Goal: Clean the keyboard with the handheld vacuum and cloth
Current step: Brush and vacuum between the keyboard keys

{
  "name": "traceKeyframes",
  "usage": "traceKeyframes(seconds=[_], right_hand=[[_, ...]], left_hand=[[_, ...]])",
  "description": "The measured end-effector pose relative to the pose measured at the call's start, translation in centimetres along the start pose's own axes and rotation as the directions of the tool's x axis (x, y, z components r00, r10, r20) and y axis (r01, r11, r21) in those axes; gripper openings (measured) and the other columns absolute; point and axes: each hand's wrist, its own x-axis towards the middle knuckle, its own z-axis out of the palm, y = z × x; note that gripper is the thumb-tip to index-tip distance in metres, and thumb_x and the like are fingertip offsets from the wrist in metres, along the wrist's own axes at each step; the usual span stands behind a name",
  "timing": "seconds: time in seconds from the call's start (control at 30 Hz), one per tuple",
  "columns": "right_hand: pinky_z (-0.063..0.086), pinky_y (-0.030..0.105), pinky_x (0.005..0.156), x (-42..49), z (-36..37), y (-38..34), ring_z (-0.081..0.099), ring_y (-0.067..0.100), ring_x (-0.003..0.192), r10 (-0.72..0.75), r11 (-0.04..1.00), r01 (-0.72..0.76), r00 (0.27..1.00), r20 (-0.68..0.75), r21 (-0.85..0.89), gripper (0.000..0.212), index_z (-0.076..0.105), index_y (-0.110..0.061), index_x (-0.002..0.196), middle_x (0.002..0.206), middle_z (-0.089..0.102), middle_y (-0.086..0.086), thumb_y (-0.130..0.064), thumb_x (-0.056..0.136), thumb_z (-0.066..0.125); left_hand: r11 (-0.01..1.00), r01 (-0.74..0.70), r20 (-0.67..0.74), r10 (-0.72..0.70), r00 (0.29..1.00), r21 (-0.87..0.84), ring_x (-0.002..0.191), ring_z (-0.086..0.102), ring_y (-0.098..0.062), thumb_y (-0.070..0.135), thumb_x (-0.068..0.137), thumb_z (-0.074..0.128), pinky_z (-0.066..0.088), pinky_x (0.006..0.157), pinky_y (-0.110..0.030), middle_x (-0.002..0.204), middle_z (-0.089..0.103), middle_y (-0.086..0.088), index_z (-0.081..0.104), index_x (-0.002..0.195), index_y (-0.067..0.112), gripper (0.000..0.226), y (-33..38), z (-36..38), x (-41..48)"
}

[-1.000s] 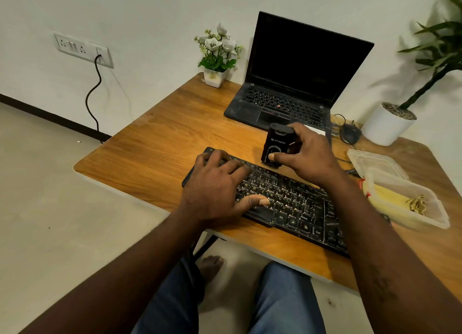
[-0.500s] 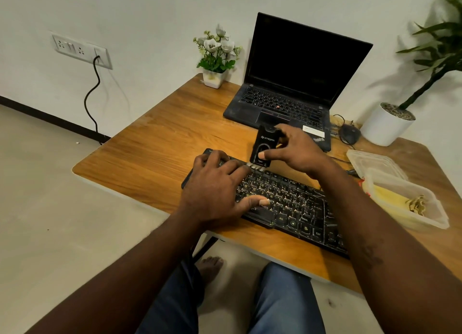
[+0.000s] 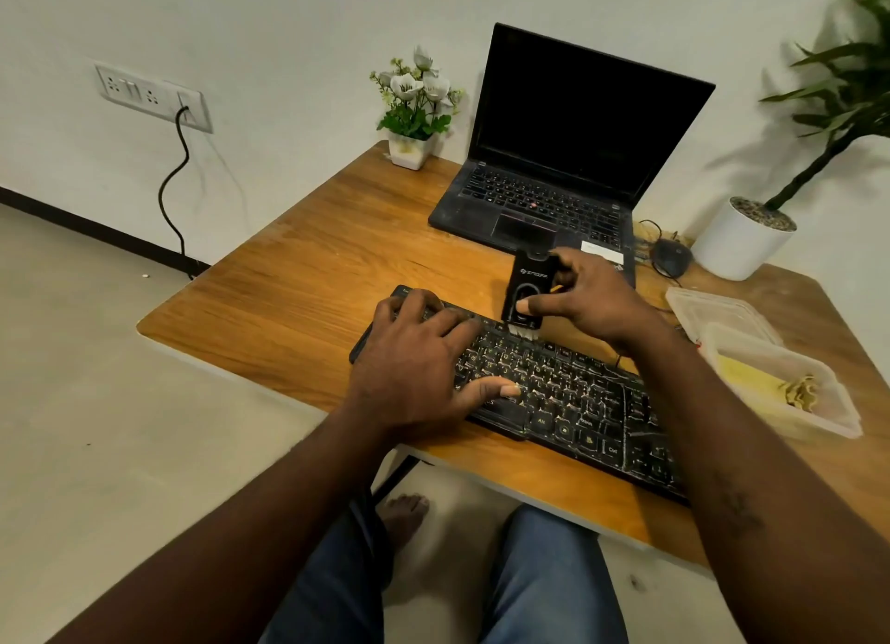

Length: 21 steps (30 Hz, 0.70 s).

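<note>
**One vacuum, one keyboard, two hands**

The right hand [image 3: 587,301] grips the single black handheld vacuum [image 3: 527,282] upright, thumb across its front. Its pale brush end touches the far edge of the one keyboard [image 3: 568,393]. The left hand [image 3: 419,369] lies flat, fingers spread, on the keyboard's left end. Also in view: one laptop [image 3: 554,200], one mouse [image 3: 669,255], two potted plants [image 3: 414,108].

One keyboard [image 3: 568,393] is lying on one table [image 3: 298,296]. One little vacuum [image 3: 527,282] is standing up. Two hands are showing, the left hand [image 3: 414,369] and the right hand [image 3: 592,301]. One laptop [image 3: 568,128] is sitting open. Two plants are growing in white pots, a small flower plant [image 3: 416,108] and a big potted plant [image 3: 739,239]. Two clear plastic boxes are sitting there, a flat box [image 3: 717,313] and a deep box [image 3: 780,378]. One mouse [image 3: 670,257] is lying there. One black cord [image 3: 173,181] is hanging from one wall plug plate [image 3: 144,94].
</note>
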Motion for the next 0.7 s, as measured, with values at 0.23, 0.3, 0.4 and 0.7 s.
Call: traceKeyframes(seconds=[0.23,0.3,0.4,0.7], right_hand=[[0.056,0.035,0.086,2.5,4.0,-2.8,0.07,0.012,0.099,-0.065,0.997,0.065,0.998,-0.013,0.051,0.05,0.064,-0.022,0.123,0.105,0.074,-0.005,-0.023,0.079,0.089],[0.056,0.035,0.084,2.0,3.1,-2.2,0.07,0.013,0.1,-0.059,0.998,0.058,0.998,0.001,0.033,0.05,0.063,-0.023,0.124,0.108,0.073,-0.004,-0.024,0.08,0.088],[0.052,0.032,0.08,0.4,0.5,-0.6,0.068,0.011,0.104,-0.011,1.0,0.011,1.0,0.028,0.003,0.049,0.062,-0.024,0.124,0.11,0.072,-0.005,-0.021,0.082,0.086],[0.052,0.026,0.078,-3.2,-5.6,2.6,0.074,0.013,0.097,0.12,0.992,-0.117,0.99,0.068,-0.052,0.047,0.067,-0.021,0.118,0.105,0.077,-0.002,-0.013,0.077,0.089]], left_hand=[[1.0,0.012,0.015,-0.012,1.0,-0.004,0.125,0.046,-0.027,0.091,0.089,0.02,0.038,0.099,-0.05,0.132,0.066,0.004,0.061,0.137,0.028,0.089,0.1,-0.3,-0.1],[1.0,0.011,0.004,-0.011,1.0,0.001,0.124,0.046,-0.027,0.091,0.089,0.021,0.037,0.099,-0.05,0.133,0.066,0.004,0.061,0.137,0.028,0.088,0.0,-0.2,0.0],[1.0,0.011,0.002,-0.011,1.0,-0.001,0.124,0.046,-0.027,0.091,0.089,0.021,0.037,0.098,-0.049,0.133,0.065,0.005,0.06,0.138,0.029,0.089,-0.1,-0.1,0.0],[1.0,-0.002,0.012,0.002,1.0,0.004,0.125,0.046,-0.027,0.09,0.089,0.025,0.038,0.099,-0.05,0.135,0.065,0.006,0.058,0.14,0.03,0.085,-0.1,0.3,0.1]])
